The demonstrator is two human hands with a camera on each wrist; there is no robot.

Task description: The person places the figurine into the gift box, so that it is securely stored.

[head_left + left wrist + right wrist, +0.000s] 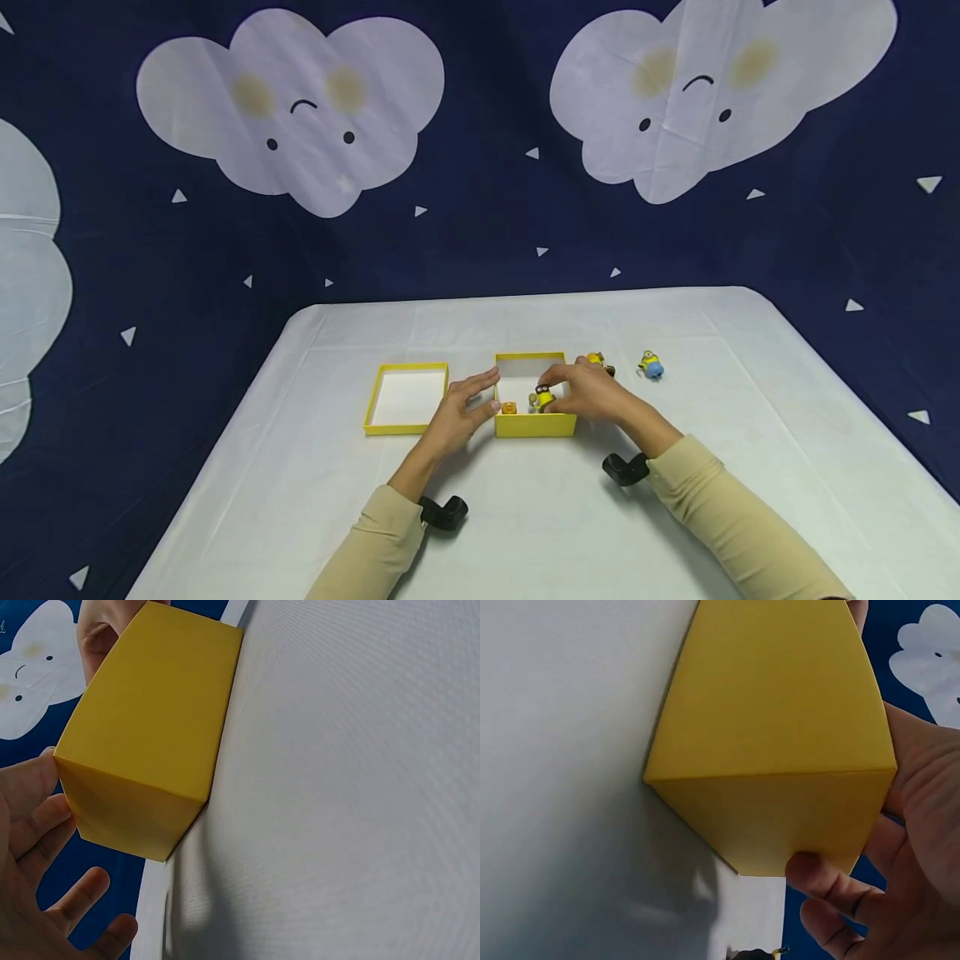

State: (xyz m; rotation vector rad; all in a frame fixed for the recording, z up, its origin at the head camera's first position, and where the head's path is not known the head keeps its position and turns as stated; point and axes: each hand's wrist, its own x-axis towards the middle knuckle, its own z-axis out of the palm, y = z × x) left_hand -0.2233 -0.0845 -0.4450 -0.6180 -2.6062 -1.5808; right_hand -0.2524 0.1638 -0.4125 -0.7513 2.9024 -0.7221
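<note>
A yellow box (535, 426) with a white inside stands uncovered on the table. My right hand (592, 392) reaches over its right wall, thumb and index finger pinching a small yellow minion figure (543, 399) inside. In the right wrist view, other fingers (817, 877) of this hand lie along the box's outer side. My left hand (461, 412) is at the left wall, its fingers spread and fairly straight, with fingertips (64, 806) at the box edge in the left wrist view. A small orange-yellow piece (509, 407) sits in the box's front left corner.
A shallow yellow-rimmed lid (406, 430) lies left of the box, its white inside facing up. Behind my right hand is another partly hidden figure (596, 358). A yellow and blue minion figure (651, 366) is farther right. The white-covered table (525, 517) ends at a dark blue cloud-patterned backdrop.
</note>
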